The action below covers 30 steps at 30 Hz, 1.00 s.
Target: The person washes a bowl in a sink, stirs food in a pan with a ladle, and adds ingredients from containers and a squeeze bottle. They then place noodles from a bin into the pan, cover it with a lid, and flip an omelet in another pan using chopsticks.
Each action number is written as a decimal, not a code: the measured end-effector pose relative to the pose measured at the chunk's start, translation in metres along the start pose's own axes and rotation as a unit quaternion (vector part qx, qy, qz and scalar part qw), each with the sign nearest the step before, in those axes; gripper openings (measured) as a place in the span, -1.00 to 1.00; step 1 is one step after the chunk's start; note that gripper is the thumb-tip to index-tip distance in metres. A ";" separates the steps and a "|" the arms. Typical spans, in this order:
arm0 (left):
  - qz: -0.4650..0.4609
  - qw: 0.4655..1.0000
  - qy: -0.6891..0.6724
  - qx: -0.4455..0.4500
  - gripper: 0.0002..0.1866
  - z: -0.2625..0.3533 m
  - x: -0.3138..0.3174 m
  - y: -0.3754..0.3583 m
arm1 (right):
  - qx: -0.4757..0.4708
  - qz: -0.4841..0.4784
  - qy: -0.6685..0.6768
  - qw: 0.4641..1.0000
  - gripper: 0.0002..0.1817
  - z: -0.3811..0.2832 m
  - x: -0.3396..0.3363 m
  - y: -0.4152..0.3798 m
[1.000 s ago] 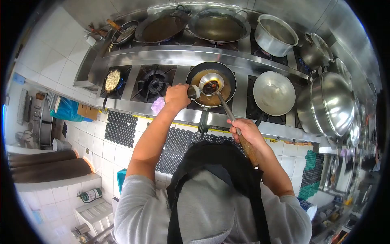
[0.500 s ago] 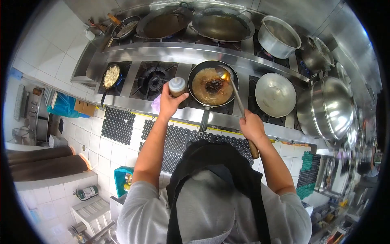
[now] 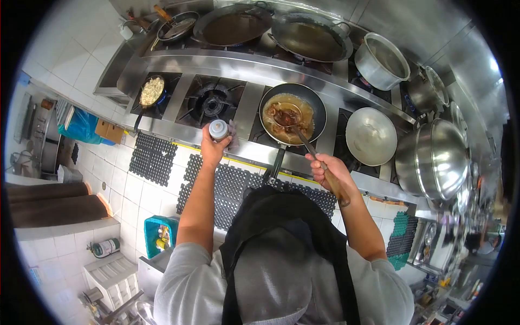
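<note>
My left hand is wrapped round a squeeze bottle with a pale cap, held upright at the front edge of the stove. A grey-purple cloth lies just beside the bottle. In my right hand is the wooden handle of a ladle. The bowl of the ladle is down in the brown sauce of a black frying pan. Darker sauce shows in and around that bowl. The pan sits on a burner, its handle pointing toward me.
A small pan of pale food stands over a blue flame at left, beside a bare burner. To the right is a pale metal wok, then large steel bowls. Wide woks and a deep pot line the back.
The ladle's bowl has moved from the pan's far right edge to the dark sauce in the middle. My left hand has drawn the bottle back, away from the pan.
</note>
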<state>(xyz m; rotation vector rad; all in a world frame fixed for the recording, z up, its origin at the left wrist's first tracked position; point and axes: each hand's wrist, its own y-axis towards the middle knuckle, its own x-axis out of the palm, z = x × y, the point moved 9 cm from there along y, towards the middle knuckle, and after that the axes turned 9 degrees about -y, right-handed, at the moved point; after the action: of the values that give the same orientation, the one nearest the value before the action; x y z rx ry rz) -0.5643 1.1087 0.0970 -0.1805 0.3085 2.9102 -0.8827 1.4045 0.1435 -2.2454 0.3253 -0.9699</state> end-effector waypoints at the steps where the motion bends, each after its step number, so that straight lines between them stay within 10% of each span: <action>1: -0.004 1.000 0.008 -0.002 -0.17 -0.001 0.001 0.000 | 0.003 0.000 -0.002 1.000 -0.66 -0.001 0.004 -0.002; 22: -0.037 0.997 -0.060 -0.035 -0.21 -0.019 -0.003 -0.002 | -0.147 0.228 -0.514 0.814 -0.73 -0.057 -0.018 -0.044; 27: -0.042 0.997 -0.050 -0.030 -0.23 -0.013 -0.003 -0.001 | -0.215 0.337 -0.706 0.585 -0.65 -0.057 -0.013 -0.045; 30: -0.047 0.997 -0.042 -0.037 -0.24 -0.013 -0.003 -0.001 | -0.223 0.316 -0.729 0.564 -0.62 -0.041 -0.030 -0.024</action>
<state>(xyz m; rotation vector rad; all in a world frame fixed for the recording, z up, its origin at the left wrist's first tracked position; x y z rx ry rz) -0.5604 1.1063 0.0850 -0.0809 0.1749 2.8278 -0.9340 1.4174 0.1634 -2.2038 0.5115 1.5324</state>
